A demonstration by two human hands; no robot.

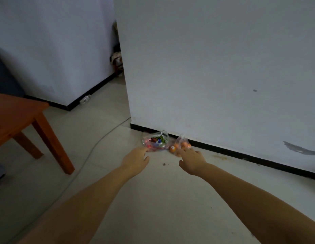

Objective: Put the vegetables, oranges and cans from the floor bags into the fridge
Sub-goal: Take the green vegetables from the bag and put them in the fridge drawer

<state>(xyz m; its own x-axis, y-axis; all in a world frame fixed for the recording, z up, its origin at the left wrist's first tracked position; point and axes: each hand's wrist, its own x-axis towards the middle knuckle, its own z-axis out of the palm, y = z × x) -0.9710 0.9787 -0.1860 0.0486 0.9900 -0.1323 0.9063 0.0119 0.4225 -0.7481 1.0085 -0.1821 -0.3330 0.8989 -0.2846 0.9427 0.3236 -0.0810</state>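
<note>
Two clear plastic bags lie on the floor against the white wall's black skirting. The left bag (156, 142) holds colourful items, red and green among them. The smaller right bag (182, 144) holds oranges. Both my arms stretch forward toward them. My left hand (136, 158) is open with its fingers extended, its fingertips at the near edge of the left bag. My right hand (192, 162) is open too, fingers spread, its fingertips just short of the orange bag. Neither hand holds anything. No fridge is in view.
A wooden table (17, 118) stands at the left with its legs on the tiled floor. A grey cable (93, 147) runs across the floor from the wall corner. A passage opens behind the wall corner, with a stool (117, 62) far back.
</note>
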